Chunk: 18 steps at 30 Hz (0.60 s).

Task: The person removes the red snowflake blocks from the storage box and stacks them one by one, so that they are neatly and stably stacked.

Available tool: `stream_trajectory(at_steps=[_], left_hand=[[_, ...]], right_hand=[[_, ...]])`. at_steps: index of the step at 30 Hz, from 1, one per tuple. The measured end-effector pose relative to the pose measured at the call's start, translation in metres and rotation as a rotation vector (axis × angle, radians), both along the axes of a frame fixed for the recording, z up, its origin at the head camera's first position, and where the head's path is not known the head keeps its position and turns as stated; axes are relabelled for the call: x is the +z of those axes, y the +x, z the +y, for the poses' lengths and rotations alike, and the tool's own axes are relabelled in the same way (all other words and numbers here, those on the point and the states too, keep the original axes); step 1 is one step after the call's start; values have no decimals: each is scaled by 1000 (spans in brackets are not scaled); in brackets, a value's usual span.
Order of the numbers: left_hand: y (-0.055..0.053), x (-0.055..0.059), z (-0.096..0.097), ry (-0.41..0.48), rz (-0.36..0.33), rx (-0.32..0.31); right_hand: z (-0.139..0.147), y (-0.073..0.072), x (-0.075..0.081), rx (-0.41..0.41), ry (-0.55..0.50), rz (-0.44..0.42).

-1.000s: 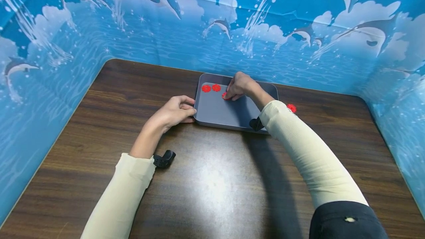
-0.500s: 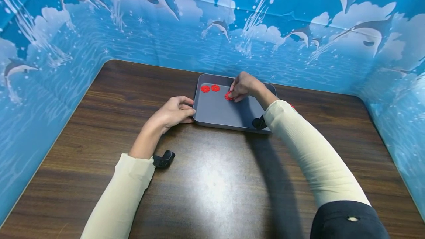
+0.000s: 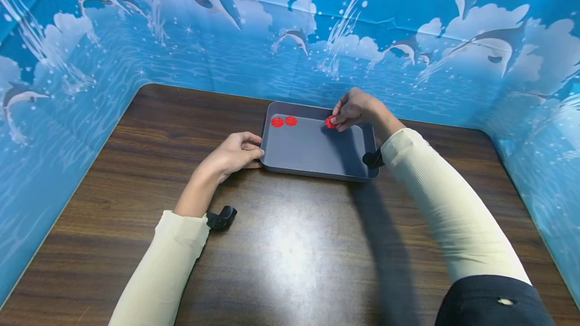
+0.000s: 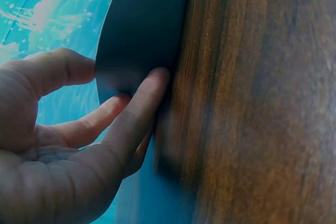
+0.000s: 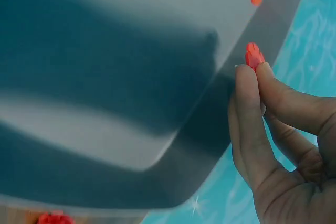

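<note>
A red notched disc [image 3: 330, 122] is pinched between the thumb and fingers of my right hand [image 3: 355, 108], over the far right part of the grey tray [image 3: 308, 151]. In the right wrist view, that disc [image 5: 253, 55] stands edge-on at the fingertips. Two similar red discs, a left one [image 3: 277, 121] and a right one [image 3: 291, 120], lie side by side in the tray's far left corner. My left hand [image 3: 233, 152] touches the tray's left side. Its fairly straight fingertips meet the rim and outer wall in the left wrist view.
Another red disc [image 5: 55, 217] sits on the table outside the tray, seen in the right wrist view; my right arm hides it in the head view. The brown wooden table [image 3: 290, 255] is bordered by a blue dolphin-print curtain [image 3: 217, 59] just behind the tray.
My right hand has moved to the right and slightly away with the pinched disc, from the middle of the tray. The left hand stays at the tray's left side.
</note>
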<state>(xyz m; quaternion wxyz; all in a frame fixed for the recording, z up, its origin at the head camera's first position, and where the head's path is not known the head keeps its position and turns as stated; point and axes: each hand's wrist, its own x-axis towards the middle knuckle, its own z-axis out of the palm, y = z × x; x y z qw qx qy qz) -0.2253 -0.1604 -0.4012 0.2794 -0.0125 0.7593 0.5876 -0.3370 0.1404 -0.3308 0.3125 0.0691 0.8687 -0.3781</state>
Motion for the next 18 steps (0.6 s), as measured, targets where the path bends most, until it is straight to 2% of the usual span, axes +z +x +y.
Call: stream_trajectory(at_steps=[7,12,15,18], left_hand=[[0,0,-1,6,-6,-4],[0,1,-1,17,-7,-4],[0,1,0,19,-6,-4],[0,0,0,18,-7,-4]], right_hand=[[28,3,9,1,11,17],[53,4,14,51,61,-4],[70,4,15,81,91,-8],[87,5,12,76,102,-19]])
